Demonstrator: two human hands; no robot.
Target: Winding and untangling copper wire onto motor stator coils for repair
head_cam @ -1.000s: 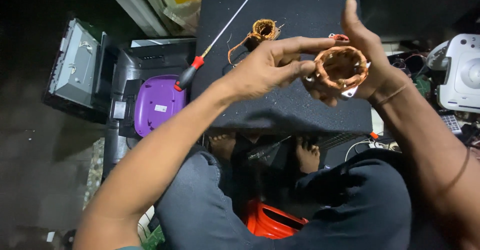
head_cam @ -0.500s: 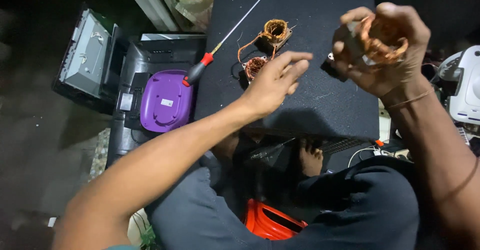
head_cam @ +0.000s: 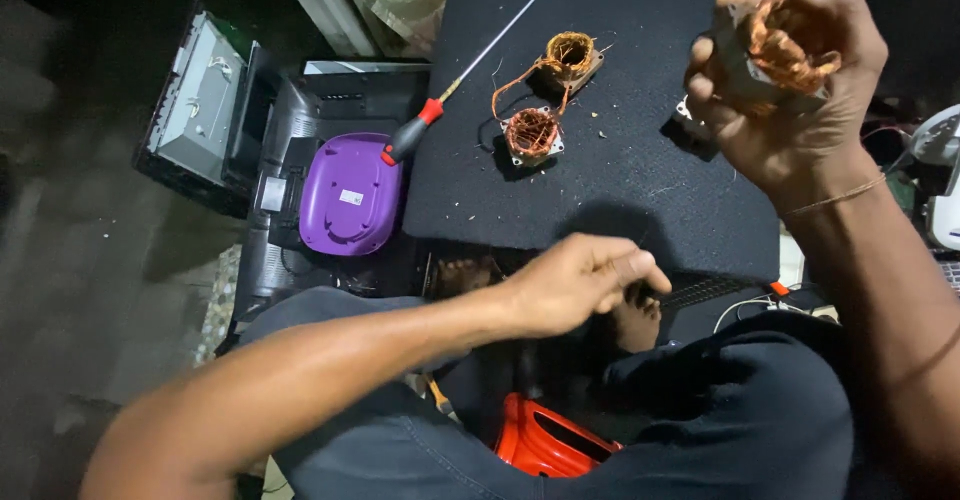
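Right hand [head_cam: 790, 90] has its fingers wrapped tight around a copper motor coil [head_cam: 785, 45], held up above the black mat [head_cam: 620, 190]. Left hand [head_cam: 580, 285] is loosely curled, holding nothing, hovering at the mat's near edge. Two more copper coils [head_cam: 532, 135] and [head_cam: 570, 55] sit on the mat, near a red-handled screwdriver [head_cam: 440, 110]. A purple lidded box [head_cam: 348, 195] sits closed beside the mat, so can't tell what's inside.

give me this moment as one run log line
right hand: grips copper-wound motor coil, raised | left hand: empty, near board edge | black board: two copper coils, screwdriver
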